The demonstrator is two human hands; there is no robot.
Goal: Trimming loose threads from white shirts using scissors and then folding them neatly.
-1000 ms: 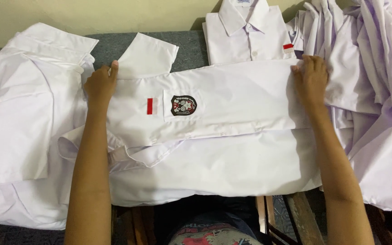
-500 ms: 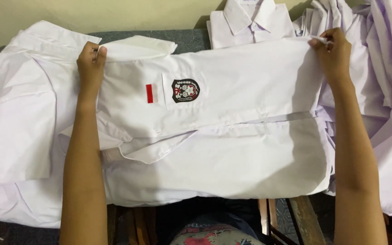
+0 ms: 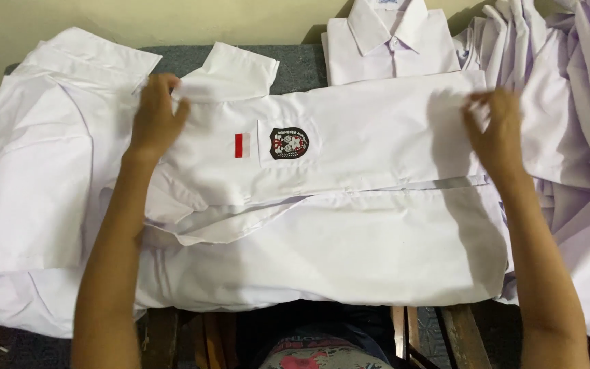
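A white shirt [image 3: 349, 205] lies flat and sideways across the bench [image 3: 302, 63], front side up, with a dark crest badge [image 3: 289, 143] on the pocket and a small red and white patch [image 3: 242, 145] just beside it. It rests on top of other white shirts, so only a small dark strip of the bench shows behind it.

The left hand [image 3: 155, 117] holds the far edge of the shirt near the shoulder, where the short sleeve [image 3: 230, 72] sticks out just behind the grip. The fingers are curled and closed on the cloth, a narrow pinching grip. The right hand [image 3: 494, 126] holds the same far edge at the other end, near the hem, also closed on the fabric with bent fingers. Between the two grips the edge is pulled straight and fairly smooth, which I judge is why the hands are so far apart: the tension keeps the panel flat.

Behind the right grip lies a folded shirt [image 3: 390, 44] with the collar up. To the outer side of the right grip is a loose heap of shirts [image 3: 575, 102], and on the outer side of the left grip is a spread pile of shirts [image 3: 29, 178].
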